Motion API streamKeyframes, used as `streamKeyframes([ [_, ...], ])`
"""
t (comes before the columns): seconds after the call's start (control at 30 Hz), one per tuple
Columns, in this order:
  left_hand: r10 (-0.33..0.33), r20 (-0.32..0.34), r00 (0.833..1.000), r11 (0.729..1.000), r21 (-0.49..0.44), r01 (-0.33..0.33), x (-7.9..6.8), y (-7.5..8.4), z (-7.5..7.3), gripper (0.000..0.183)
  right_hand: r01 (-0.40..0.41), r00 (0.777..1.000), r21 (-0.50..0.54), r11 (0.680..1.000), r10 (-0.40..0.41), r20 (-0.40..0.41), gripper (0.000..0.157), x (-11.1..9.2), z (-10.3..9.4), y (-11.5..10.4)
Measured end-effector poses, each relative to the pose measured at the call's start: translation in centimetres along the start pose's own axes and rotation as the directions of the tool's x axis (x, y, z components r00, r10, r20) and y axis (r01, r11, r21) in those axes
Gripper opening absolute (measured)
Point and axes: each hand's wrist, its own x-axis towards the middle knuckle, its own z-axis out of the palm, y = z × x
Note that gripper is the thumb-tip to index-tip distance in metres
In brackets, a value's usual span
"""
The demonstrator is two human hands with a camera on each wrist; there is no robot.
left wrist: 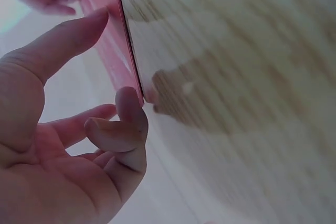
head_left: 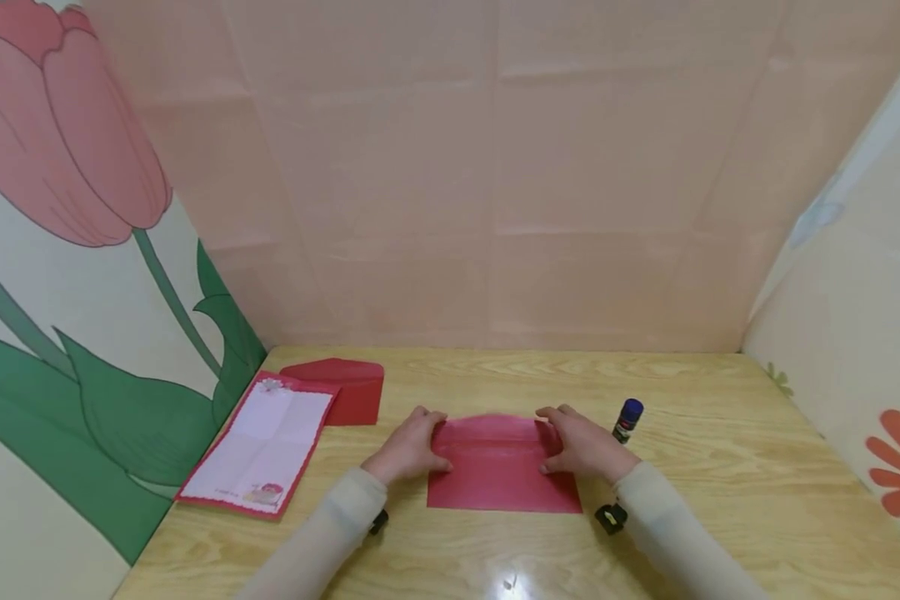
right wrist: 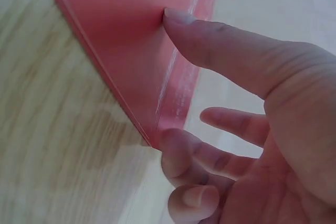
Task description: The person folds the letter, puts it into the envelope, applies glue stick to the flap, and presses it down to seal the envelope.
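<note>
A red envelope [head_left: 498,479] lies in front of me on the table, its flap raised along the far side. My left hand [head_left: 411,446] holds it by the left end, thumb on the face and curled fingers at the edge. At the opposite end my right hand [head_left: 587,443] grips it the same way. In the right wrist view the thumb [right wrist: 181,27] presses on the face near the flap's crease, and the fingertips meet the corner. The left wrist view shows the envelope [left wrist: 113,59] nearly edge-on, with the left fingers at its corner.
To the left, a white letter sheet [head_left: 258,442] with a red border overlaps a second red envelope [head_left: 357,402]. A glue stick [head_left: 627,419] with a blue cap is just beyond my right wrist. Walls stand at the back and both sides of the wooden table [head_left: 720,467].
</note>
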Motion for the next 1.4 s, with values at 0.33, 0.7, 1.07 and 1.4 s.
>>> streamKeyframes([
  [0.33, 0.099, -0.043, 0.994, 0.983, 0.159, -0.091, -0.6, 0.8, 0.0, 0.061, 0.052, 0.991, -0.157, 0.986, -0.071, -0.115, 0.057, -1.1, 0.0, -1.2],
  [0.7, 0.149, 0.035, 0.988, 0.925, 0.348, -0.152, -2.2, 2.7, 0.9, 0.041, 0.198, 0.969, -0.262, 0.945, -0.228, -0.092, 0.020, -1.8, 0.9, -3.0],
  [1.07, 0.178, 0.122, 0.976, 0.854, 0.474, -0.215, -2.5, 6.0, 3.3, 0.035, 0.351, 0.933, -0.195, 0.916, -0.361, -0.016, 0.013, -1.4, 2.9, -6.5],
  [1.4, 0.126, 0.076, 0.989, 0.860, 0.489, -0.147, -4.0, 4.5, 2.6, 0.033, 0.228, 0.967, -0.247, 0.942, -0.249, -0.055, 0.019, -3.1, 2.3, -4.4],
])
